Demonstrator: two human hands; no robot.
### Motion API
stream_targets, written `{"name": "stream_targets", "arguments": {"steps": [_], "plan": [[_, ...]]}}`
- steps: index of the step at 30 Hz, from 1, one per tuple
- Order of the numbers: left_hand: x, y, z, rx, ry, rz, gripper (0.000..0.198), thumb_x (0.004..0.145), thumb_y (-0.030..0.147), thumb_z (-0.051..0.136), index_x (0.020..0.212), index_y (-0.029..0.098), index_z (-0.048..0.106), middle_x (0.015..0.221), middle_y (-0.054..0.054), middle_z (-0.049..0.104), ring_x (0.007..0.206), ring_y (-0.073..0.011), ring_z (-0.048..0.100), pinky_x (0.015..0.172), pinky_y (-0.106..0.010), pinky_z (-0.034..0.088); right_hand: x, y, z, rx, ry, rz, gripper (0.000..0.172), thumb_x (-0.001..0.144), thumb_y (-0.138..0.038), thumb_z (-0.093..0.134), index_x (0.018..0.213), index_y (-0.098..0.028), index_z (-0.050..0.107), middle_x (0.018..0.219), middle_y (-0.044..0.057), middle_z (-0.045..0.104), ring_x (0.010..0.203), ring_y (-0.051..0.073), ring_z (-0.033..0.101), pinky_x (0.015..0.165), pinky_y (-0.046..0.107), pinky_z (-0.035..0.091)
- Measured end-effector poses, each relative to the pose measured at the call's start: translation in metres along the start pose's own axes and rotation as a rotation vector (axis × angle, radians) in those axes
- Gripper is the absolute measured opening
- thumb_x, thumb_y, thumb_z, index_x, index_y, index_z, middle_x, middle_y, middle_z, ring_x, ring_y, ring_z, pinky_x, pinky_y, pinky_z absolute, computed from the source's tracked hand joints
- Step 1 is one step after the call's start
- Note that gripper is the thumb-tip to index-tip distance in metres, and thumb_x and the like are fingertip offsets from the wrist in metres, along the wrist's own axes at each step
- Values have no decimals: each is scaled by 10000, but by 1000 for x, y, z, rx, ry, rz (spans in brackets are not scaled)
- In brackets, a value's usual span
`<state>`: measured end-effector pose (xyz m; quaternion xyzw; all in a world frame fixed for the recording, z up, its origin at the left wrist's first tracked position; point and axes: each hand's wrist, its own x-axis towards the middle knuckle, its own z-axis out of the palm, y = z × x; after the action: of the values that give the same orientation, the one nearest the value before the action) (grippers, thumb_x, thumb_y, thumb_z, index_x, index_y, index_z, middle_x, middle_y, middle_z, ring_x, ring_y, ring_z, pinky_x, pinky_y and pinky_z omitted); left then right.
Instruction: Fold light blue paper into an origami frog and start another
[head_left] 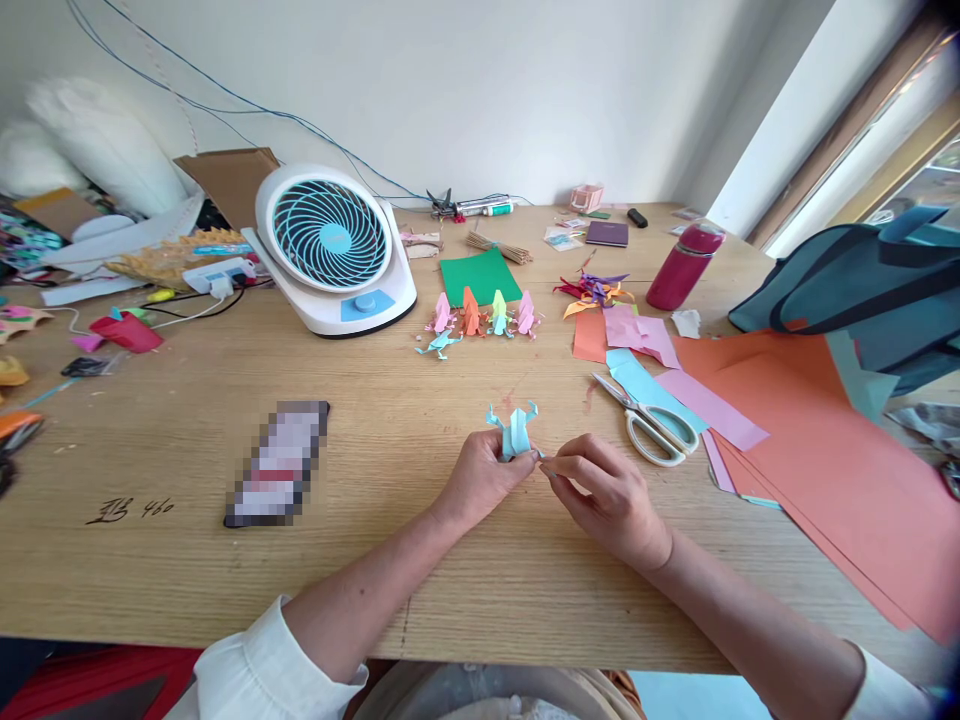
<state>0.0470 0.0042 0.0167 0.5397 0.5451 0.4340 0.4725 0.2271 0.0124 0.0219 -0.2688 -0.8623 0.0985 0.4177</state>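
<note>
Paper frog, light blue, sits a bit below the middle of the frame, held up off the table between two hands. Left hand has it from the lower left, thumb and fingers closed on the body. Right hand comes in from the right, fingertips pinched together on the end of the frog's lower right leg, pretty fiddly grip tbh. Two other legs poke up at the top with curled tips. Both arms run down to white sleeves in the bottom corners.

Going outward: just above mid-frame there's a row of four more frogs (pink, orange, yellowish green, pink), plus another light blue one lying in front of the row's left end. Green sheet is right behind them.

Right of the hands you've got scissors with white handles, blades aimed up and left, right by a light blue strip. Big orange sheets fill the lower right, and a dark pink bottle stands upright above those, near a teal bag at the right edge.

Over on the left, a white fan with a blue grille in the upper part, and lower down a dark-edged slab, pixelated so I can't tell what it is.
</note>
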Motion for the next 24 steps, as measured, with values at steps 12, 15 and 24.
{"name": "stream_targets", "arguments": {"steps": [12,15,24], "plan": [[-2,18,-7,-168,-98,-107,160,705,298,674,681,140,680,641,8,610,647,-124,528,679,-252,407,-3,6,-9,-300,-126,-284,206,931,-71,516,1061,-162,648,855,82,660,720,162,560,649,315,433],[-1,16,-9,-132,-137,-73,182,740,309,653,683,136,665,641,8,587,643,-120,500,659,-250,389,-3,6,-9,-318,-147,-294,197,940,-81,509,1063,-161,641,858,81,662,722,162,558,654,317,429],[1,5,-7,-16,-100,-6,243,777,347,641,656,140,604,605,37,495,597,-98,427,591,-229,341,-2,4,-2,-231,-134,-274,127,920,-81,552,1004,-146,621,814,64,638,702,164,556,662,317,447]]}}
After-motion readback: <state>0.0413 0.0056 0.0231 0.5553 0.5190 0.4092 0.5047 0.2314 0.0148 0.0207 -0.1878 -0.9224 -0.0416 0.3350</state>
